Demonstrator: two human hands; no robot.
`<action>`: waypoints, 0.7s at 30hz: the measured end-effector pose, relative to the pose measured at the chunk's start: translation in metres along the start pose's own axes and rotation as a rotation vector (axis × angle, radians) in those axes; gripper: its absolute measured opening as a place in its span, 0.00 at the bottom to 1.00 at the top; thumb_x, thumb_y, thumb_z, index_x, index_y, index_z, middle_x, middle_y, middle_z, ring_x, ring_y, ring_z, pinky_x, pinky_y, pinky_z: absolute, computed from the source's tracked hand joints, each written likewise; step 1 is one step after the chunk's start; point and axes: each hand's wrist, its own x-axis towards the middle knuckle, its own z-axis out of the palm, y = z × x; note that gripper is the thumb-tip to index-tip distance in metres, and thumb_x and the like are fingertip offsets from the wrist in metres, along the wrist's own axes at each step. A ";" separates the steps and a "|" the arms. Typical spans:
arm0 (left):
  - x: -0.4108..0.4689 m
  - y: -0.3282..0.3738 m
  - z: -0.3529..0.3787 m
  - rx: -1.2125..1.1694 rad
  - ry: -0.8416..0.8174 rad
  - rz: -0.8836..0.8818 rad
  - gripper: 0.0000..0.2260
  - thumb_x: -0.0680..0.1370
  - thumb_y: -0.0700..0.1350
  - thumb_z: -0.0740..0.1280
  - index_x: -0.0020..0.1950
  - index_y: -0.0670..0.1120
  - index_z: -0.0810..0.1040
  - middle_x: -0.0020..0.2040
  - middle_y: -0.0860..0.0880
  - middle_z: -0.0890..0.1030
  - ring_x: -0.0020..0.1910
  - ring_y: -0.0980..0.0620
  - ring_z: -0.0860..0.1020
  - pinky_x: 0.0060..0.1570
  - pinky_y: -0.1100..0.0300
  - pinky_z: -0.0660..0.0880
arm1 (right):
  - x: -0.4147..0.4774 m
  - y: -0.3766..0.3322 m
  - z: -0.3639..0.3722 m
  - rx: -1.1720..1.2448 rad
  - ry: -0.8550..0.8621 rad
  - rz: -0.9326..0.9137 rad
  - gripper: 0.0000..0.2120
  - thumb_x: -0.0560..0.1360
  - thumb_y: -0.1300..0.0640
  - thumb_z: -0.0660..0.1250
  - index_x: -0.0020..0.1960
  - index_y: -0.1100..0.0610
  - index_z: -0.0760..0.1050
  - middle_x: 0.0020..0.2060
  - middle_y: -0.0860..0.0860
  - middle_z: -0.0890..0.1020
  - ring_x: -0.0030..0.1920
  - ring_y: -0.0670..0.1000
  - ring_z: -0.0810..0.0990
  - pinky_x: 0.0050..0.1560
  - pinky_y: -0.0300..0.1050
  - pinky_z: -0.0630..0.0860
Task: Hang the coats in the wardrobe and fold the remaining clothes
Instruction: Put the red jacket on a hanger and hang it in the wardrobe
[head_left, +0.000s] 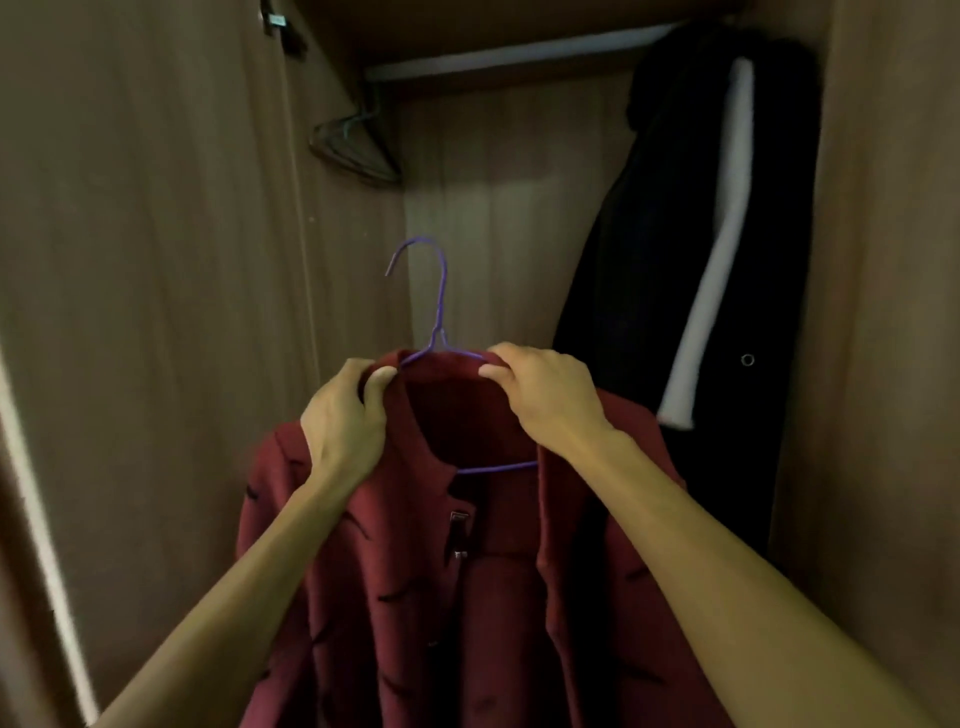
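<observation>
Both hands hold up a red coat on a purple hanger. The left hand and right hand are each closed tight on the collar. A black coat hangs from the rail in the wardrobe.

A few bare hangers bunch at the left end of the pale rail — beside the door hinge on the brown panel.

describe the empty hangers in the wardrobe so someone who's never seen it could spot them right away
Follow the pale rail across the top of the wardrobe to its left end. The empty hangers hang there in a small dark bunch against the left wall. Unlike the purple hanger or the black coat, they carry no clothes.
</observation>
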 end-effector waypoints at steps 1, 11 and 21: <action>0.008 0.003 0.009 -0.024 -0.008 0.006 0.10 0.79 0.50 0.62 0.52 0.45 0.79 0.47 0.46 0.83 0.48 0.43 0.79 0.44 0.57 0.68 | 0.007 0.008 -0.004 -0.035 0.003 -0.006 0.19 0.79 0.42 0.55 0.57 0.54 0.75 0.47 0.49 0.83 0.46 0.54 0.81 0.41 0.49 0.74; 0.095 0.035 0.086 -0.047 -0.121 0.195 0.08 0.78 0.46 0.65 0.54 0.45 0.78 0.50 0.46 0.81 0.51 0.43 0.78 0.53 0.50 0.73 | 0.068 0.058 -0.017 -0.233 0.207 0.120 0.17 0.80 0.43 0.56 0.49 0.54 0.76 0.41 0.51 0.82 0.42 0.56 0.81 0.35 0.45 0.64; 0.173 0.044 0.127 0.008 -0.112 0.344 0.21 0.76 0.55 0.57 0.65 0.47 0.74 0.62 0.48 0.78 0.61 0.46 0.75 0.61 0.48 0.70 | 0.171 0.106 -0.022 -0.442 0.299 0.240 0.17 0.81 0.43 0.54 0.54 0.52 0.75 0.48 0.53 0.82 0.49 0.58 0.81 0.38 0.46 0.64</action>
